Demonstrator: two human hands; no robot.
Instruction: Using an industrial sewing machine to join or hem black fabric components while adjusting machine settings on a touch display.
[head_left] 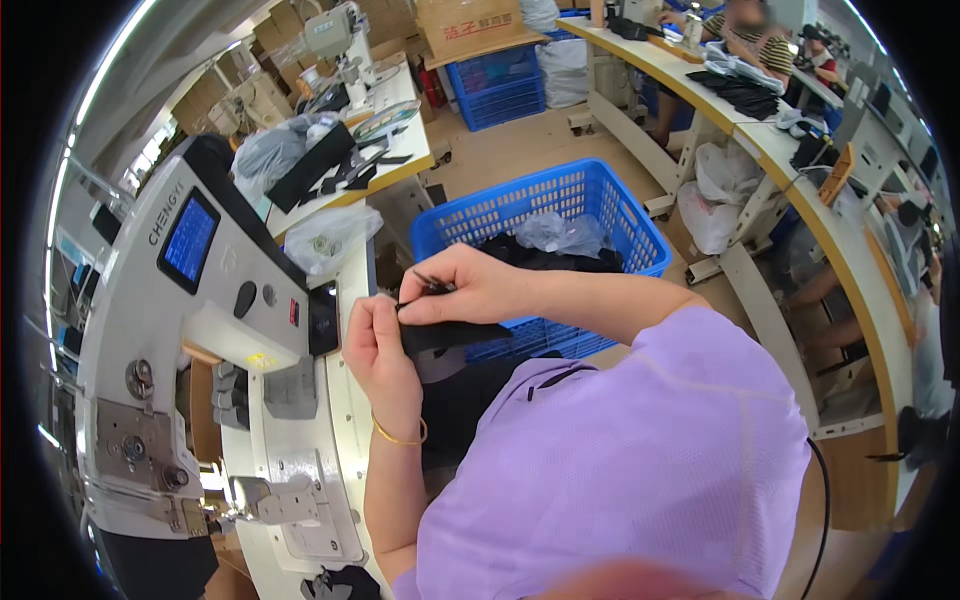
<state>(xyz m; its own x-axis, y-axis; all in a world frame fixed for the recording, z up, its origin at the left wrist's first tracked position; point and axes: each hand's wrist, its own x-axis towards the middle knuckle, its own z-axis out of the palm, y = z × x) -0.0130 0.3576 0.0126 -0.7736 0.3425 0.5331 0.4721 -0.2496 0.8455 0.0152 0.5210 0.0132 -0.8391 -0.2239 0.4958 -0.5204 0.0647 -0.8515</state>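
My left hand [380, 340], with a thin gold bangle at the wrist, pinches the edge of a black fabric piece [455, 337] in front of my body. Beside it, my right hand [465, 285] grips the same piece, its thumb and fingers meeting close to the left fingertips. A small dark pointed object [432, 285] pokes out of the right fist; its kind cannot be made out. Below the hands the fabric hangs loose, over the lap. To the left stands a white sewing machine [225, 300] with a lit blue screen [190, 237].
A blue plastic basket [640, 225] holding black fabric and clear plastic stands beyond my right arm. Grey pieces [290, 388] lie on the machine bed. A plastic bag [333, 238] rests at the table's far end. On the right, a long yellow-edged table [800, 185] runs past seated people.
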